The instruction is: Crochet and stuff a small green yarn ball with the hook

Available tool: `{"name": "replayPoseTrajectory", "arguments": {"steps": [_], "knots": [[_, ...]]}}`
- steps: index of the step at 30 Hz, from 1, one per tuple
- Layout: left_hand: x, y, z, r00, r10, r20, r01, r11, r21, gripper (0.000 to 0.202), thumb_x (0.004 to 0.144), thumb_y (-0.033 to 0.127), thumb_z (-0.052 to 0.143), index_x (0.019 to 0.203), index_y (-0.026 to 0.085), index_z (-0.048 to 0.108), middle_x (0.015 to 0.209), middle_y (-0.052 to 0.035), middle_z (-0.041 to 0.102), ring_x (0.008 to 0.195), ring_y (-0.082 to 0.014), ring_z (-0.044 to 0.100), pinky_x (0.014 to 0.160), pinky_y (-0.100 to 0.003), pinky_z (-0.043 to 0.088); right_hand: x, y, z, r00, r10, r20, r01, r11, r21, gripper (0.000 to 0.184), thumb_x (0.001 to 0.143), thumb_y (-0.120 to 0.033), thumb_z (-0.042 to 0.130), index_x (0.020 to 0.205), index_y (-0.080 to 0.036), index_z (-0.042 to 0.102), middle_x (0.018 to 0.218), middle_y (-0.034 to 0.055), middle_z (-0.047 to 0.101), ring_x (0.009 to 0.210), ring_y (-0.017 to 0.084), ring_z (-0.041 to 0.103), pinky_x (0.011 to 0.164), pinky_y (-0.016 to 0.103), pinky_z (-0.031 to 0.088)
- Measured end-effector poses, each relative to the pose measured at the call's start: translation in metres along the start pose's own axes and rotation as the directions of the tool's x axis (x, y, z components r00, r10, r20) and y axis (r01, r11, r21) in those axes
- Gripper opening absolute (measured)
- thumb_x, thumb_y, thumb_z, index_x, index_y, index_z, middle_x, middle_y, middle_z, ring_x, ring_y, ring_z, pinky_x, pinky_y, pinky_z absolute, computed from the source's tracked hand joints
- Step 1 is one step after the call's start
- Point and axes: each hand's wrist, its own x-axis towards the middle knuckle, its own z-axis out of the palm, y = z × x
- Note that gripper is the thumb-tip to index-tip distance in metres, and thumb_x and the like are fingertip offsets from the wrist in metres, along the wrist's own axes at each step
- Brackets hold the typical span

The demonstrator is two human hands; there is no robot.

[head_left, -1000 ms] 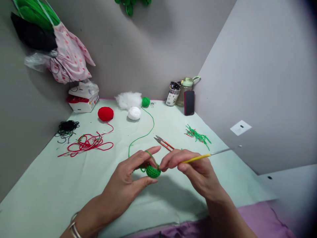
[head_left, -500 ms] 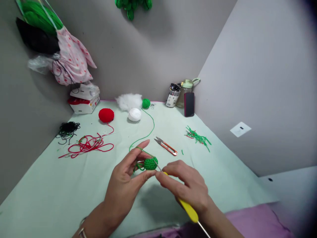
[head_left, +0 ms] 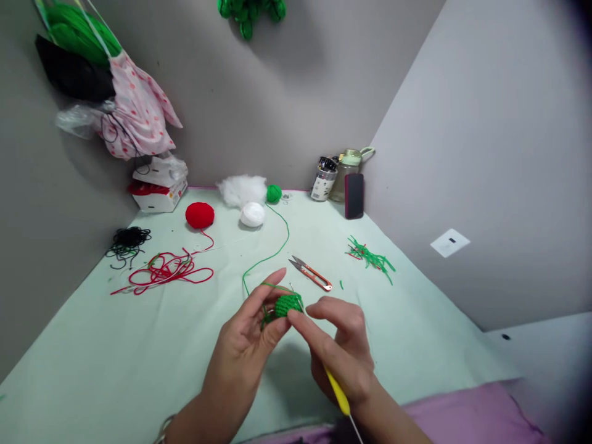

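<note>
A small green crocheted piece (head_left: pixel 287 304) is pinched between the thumb and fingers of my left hand (head_left: pixel 247 342). Green yarn (head_left: pixel 266 261) runs over my left index finger and back to a green yarn ball (head_left: pixel 274 193) at the rear of the table. My right hand (head_left: pixel 345 348) grips a yellow-handled crochet hook (head_left: pixel 338 393), whose metal tip shows just above the piece. The right thumb touches the piece's near edge. Part of the hook's shaft is hidden by my fingers and the piece.
Orange thread snips (head_left: pixel 311 274) lie just beyond my hands. Green yarn scraps (head_left: pixel 371 254) are to the right, loose red yarn (head_left: pixel 169 272) and a red ball (head_left: pixel 200 215) to the left. White stuffing (head_left: pixel 242 190), a white ball (head_left: pixel 252 214), a phone (head_left: pixel 354 196) and a bottle (head_left: pixel 346 176) stand at the back.
The hook has swung steeper, its tip now showing beyond the piece. Both hands have shifted a little, and the green piece has turned and moved slightly right.
</note>
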Motion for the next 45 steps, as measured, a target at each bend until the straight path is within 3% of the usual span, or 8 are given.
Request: {"name": "replayPoseTrajectory", "arguments": {"steps": [6,15,23,25,29,31,38,45], "knots": [[0.004,0.009,-0.003,0.958,-0.251,0.138,0.279,0.927,-0.252,0.064,0.074,0.039,0.095,0.134,0.032,0.076,0.103,-0.0019,0.071,0.102,-0.0170,0.063,0.095,-0.026,0.050,0.021,-0.003,-0.010,0.979,0.203,0.022,-0.196,0.901,0.386,0.042,0.104,-0.010,0.059,0.134,-0.035,0.073,0.107,0.0055,0.075,0.096,0.020,0.074,0.077,0.033,0.065],[0.010,0.018,-0.015,0.968,-0.158,0.193,0.179,0.979,-0.098,0.058,0.076,0.031,0.092,0.133,0.034,0.077,0.103,-0.0012,0.063,0.097,-0.0171,0.060,0.091,-0.029,0.048,0.029,0.004,-0.035,0.907,0.361,0.216,-0.415,0.680,0.604,0.028,0.106,-0.015,0.059,0.121,-0.028,0.078,0.107,0.0057,0.082,0.100,0.021,0.075,0.089,0.037,0.062],[0.008,0.022,-0.014,0.957,-0.183,0.225,0.199,0.979,-0.048,0.053,0.077,0.035,0.090,0.129,0.033,0.080,0.099,-0.0014,0.066,0.092,-0.0173,0.060,0.087,-0.029,0.049,0.039,0.012,-0.026,0.721,0.550,0.422,-0.580,0.145,0.802,0.020,0.102,-0.035,0.067,0.096,-0.023,0.082,0.081,0.0034,0.075,0.064,0.015,0.070,0.062,0.028,0.060],[0.009,0.015,-0.011,0.968,-0.146,0.206,0.156,0.987,-0.030,0.055,0.078,0.033,0.091,0.132,0.037,0.078,0.101,-0.0008,0.068,0.097,-0.0175,0.062,0.093,-0.029,0.050,0.035,0.010,-0.019,0.766,0.540,0.349,-0.560,0.294,0.775,0.020,0.104,-0.034,0.065,0.098,-0.024,0.082,0.082,0.0042,0.074,0.066,0.016,0.070,0.061,0.028,0.060],[0.007,0.002,-0.007,0.982,-0.138,0.129,0.146,0.988,-0.050,0.054,0.080,0.031,0.092,0.132,0.041,0.077,0.108,-0.0001,0.071,0.109,-0.0190,0.065,0.104,-0.032,0.048,0.019,-0.001,-0.007,0.956,0.293,-0.002,-0.279,0.912,0.302,0.029,0.100,-0.013,0.068,0.119,-0.030,0.081,0.097,0.0064,0.076,0.084,0.019,0.073,0.072,0.032,0.063],[0.005,-0.002,-0.006,0.976,-0.181,0.124,0.195,0.974,-0.112,0.054,0.080,0.033,0.093,0.132,0.040,0.077,0.112,-0.0010,0.072,0.114,-0.0208,0.065,0.105,-0.033,0.048,0.015,-0.004,-0.005,0.981,0.189,-0.047,-0.174,0.960,0.221,0.039,0.097,-0.009,0.070,0.126,-0.033,0.079,0.103,0.0067,0.077,0.091,0.021,0.074,0.079,0.034,0.064],[0.006,0.005,-0.009,0.939,-0.240,0.248,0.302,0.920,-0.252,0.052,0.084,0.033,0.087,0.135,0.029,0.077,0.116,-0.0057,0.077,0.115,-0.0228,0.066,0.113,-0.037,0.042,0.030,-0.001,-0.012,0.904,0.416,0.097,-0.389,0.709,0.588,0.028,0.104,-0.015,0.063,0.118,-0.031,0.081,0.102,0.0050,0.078,0.094,0.019,0.074,0.080,0.032,0.064],[0.009,0.010,-0.015,0.927,-0.254,0.277,0.327,0.908,-0.261,0.048,0.084,0.032,0.086,0.130,0.023,0.080,0.103,-0.0059,0.078,0.098,-0.0191,0.066,0.097,-0.030,0.045,0.026,0.006,-0.020,0.801,0.558,0.217,-0.500,0.425,0.754,0.018,0.104,-0.026,0.067,0.109,-0.028,0.083,0.093,0.0042,0.080,0.082,0.017,0.075,0.077,0.032,0.063]]}}
